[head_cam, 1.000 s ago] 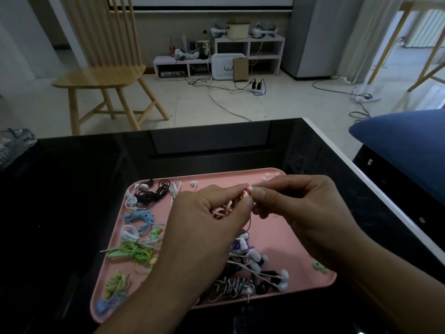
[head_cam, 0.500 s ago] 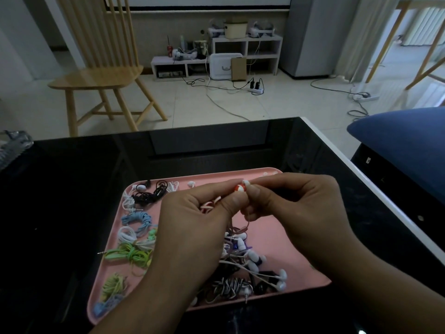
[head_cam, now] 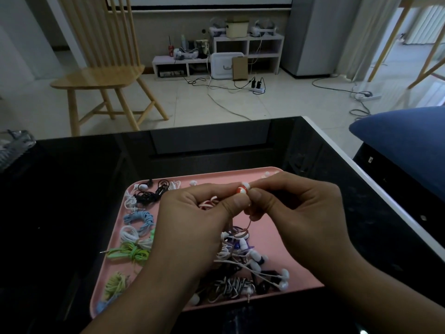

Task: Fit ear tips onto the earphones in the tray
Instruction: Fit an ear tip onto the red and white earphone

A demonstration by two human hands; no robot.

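A pink tray (head_cam: 284,227) lies on the black table and holds several coiled and loose earphones. Above its middle, my left hand (head_cam: 192,232) pinches a red-and-white earphone (head_cam: 241,189) between thumb and fingers. Its red-and-white cable (head_cam: 208,203) bunches under the palm. My right hand (head_cam: 301,213) meets it from the right and pinches a white ear tip (head_cam: 246,184) against the earphone's end. A few loose white ear tips (head_cam: 266,174) sit at the tray's far right corner.
Coiled earphones in black (head_cam: 154,192), blue (head_cam: 140,219), white and green (head_cam: 130,253) line the tray's left side. A tangle of white and striped earphones (head_cam: 240,273) fills the near middle. The table's white edge (head_cam: 361,179) runs along the right.
Both hands stayed together on the red-and-white earphone and shifted slightly. The right fingers keep working the white tip at its end.
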